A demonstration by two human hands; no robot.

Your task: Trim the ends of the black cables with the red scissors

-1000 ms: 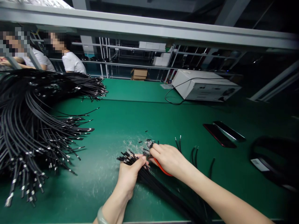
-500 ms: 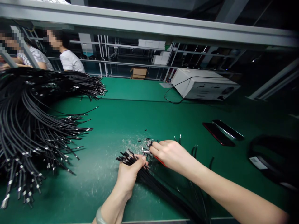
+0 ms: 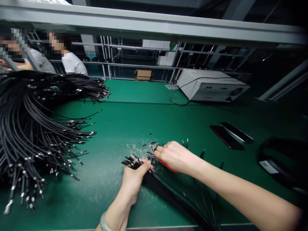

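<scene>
My left hand point(image 3: 135, 175) is closed around a bundle of thin black cables point(image 3: 166, 194), just behind their cut ends. The ends fan out past the thumb, some with pale tips. My right hand point(image 3: 173, 155) is closed on red-handled scissors point(image 3: 169, 167); most of the tool is hidden by the fingers, and its metal tip lies close to the left fingertips. Clear shreds and short black offcuts point(image 3: 153, 143) are scattered on the green table point(image 3: 125, 120) around both hands.
A large heap of black cables point(image 3: 36, 112) covers the left side. At the back right stands a white box-shaped machine point(image 3: 211, 88) with a cord. Two phone-like slabs point(image 3: 227, 138) and a dark strapped item point(image 3: 276, 163) lie right. Two people point(image 3: 73, 62) sit beyond a metal frame.
The scissors' red handle shows more below my right hand, which has tilted slightly. My left hand keeps its hold on the cables. The view has shifted a little.
</scene>
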